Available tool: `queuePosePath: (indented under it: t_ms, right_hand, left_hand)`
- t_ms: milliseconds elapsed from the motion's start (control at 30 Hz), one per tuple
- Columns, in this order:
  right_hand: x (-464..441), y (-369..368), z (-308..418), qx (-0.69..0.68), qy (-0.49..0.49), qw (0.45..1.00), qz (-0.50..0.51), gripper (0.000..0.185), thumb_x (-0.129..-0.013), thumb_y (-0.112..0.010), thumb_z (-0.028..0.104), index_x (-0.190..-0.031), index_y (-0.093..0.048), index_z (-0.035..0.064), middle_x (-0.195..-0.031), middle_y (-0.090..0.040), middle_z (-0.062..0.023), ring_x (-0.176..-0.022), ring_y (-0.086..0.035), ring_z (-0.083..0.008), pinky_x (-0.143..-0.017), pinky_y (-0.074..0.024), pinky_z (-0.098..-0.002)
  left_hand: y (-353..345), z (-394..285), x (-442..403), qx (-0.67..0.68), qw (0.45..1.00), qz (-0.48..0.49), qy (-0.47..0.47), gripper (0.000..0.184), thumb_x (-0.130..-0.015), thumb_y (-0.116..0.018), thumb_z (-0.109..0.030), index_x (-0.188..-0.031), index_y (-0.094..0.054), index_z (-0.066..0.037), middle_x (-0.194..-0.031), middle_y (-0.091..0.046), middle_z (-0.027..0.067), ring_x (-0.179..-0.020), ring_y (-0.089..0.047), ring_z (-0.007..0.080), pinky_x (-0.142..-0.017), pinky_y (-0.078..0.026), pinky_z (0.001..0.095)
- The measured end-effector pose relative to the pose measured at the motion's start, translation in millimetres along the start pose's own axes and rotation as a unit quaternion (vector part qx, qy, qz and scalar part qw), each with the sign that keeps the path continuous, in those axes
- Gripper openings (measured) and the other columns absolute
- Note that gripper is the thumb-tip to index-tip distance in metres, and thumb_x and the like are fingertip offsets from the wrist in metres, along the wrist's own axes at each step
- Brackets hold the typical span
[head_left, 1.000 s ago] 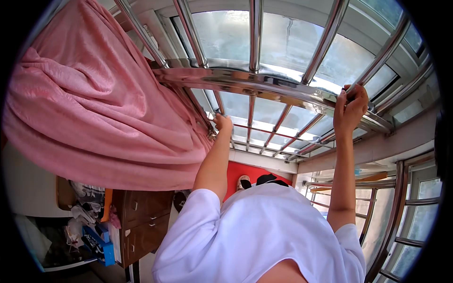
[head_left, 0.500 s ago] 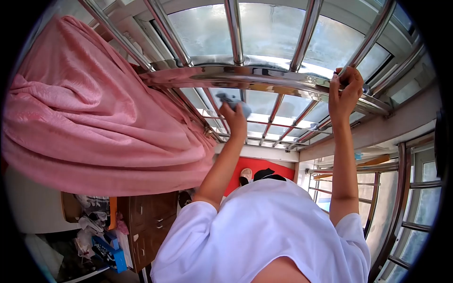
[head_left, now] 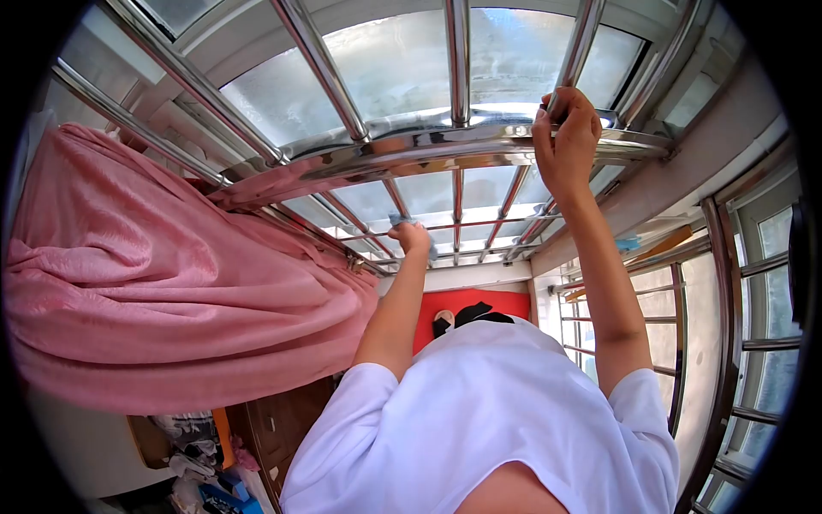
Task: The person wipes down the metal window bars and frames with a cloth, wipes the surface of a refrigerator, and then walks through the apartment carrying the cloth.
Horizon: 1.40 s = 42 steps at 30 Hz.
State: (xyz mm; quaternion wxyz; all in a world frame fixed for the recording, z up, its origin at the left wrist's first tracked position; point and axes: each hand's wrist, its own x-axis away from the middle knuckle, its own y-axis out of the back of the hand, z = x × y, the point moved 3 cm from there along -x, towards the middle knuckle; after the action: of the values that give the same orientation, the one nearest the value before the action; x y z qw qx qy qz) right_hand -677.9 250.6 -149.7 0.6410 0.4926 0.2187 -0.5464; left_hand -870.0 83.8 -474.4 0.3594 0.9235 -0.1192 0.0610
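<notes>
My left hand [head_left: 411,237] is closed on a blue-grey cloth [head_left: 399,220]. It is low among the metal window bars, at or very near the thin crossbar; whether the cloth wraps a bar I cannot tell. Higher on the right, my right hand [head_left: 568,147] is wrapped round an upright metal bar [head_left: 586,51], just above the thick shiny horizontal rail [head_left: 402,152]. Behind the bars are frosted window panes [head_left: 385,68].
A pink cloth [head_left: 163,291] drapes over something on the left. Below it stand a brown drawer cabinet [head_left: 278,428] and a blue box [head_left: 227,497] among clutter. A red mat [head_left: 428,321] lies on the floor. On the right are a metal rack [head_left: 664,313] and a barred door frame [head_left: 721,325].
My left hand has moved down with the cloth, from just under the thick rail to the lower bars. In view, my right hand appears further left, and the whole view has shifted.
</notes>
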Motion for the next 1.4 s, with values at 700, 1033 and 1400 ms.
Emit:
queuePosePath:
  t_ms: [700, 1033, 1400]
  right_hand:
    - [-1.2, 5.7, 10.7, 0.032, 0.031, 0.999, -0.022, 0.035, -0.081, -0.060, 0.008, -0.115, -0.049, 0.0070, -0.090, -0.056, -0.0095, -0.088, -0.056, -0.0265, -0.093, -0.0340, -0.0430]
    - [0.0, 12.8, 4.1, 0.003, 0.067, 0.998, 0.020, 0.041, -0.084, -0.057, 0.009, -0.124, -0.047, 0.0135, -0.101, -0.057, -0.0086, -0.097, -0.054, -0.0264, -0.098, -0.0309, -0.0477]
    - [2.0, 19.8, 3.5, -0.020, 0.048, 0.996, 0.069, 0.036, -0.084, -0.055, 0.016, -0.120, -0.058, 0.0176, -0.104, -0.055, -0.0099, -0.105, -0.052, -0.0268, -0.104, -0.0251, -0.0489]
  left_hand:
    - [-16.7, -114.9, 68.7, 0.177, 0.958, 0.033, -0.222, 0.052, -0.077, -0.069, -0.003, -0.123, -0.045, 0.000, -0.117, -0.041, 0.0225, -0.110, -0.044, 0.0371, -0.096, -0.036, 0.0423]
    - [-75.0, -73.6, 72.7, 0.220, 0.959, 0.140, 0.108, 0.055, -0.078, -0.064, 0.002, -0.127, -0.040, -0.002, -0.120, -0.041, 0.0171, -0.110, -0.051, 0.0292, -0.091, -0.047, 0.0389]
    - [-29.3, -210.8, 164.1, 0.157, 0.841, -0.011, -0.519, 0.050, -0.084, -0.064, -0.015, -0.125, -0.042, 0.004, -0.104, -0.049, 0.0182, -0.096, -0.048, 0.0371, -0.087, -0.035, 0.0415]
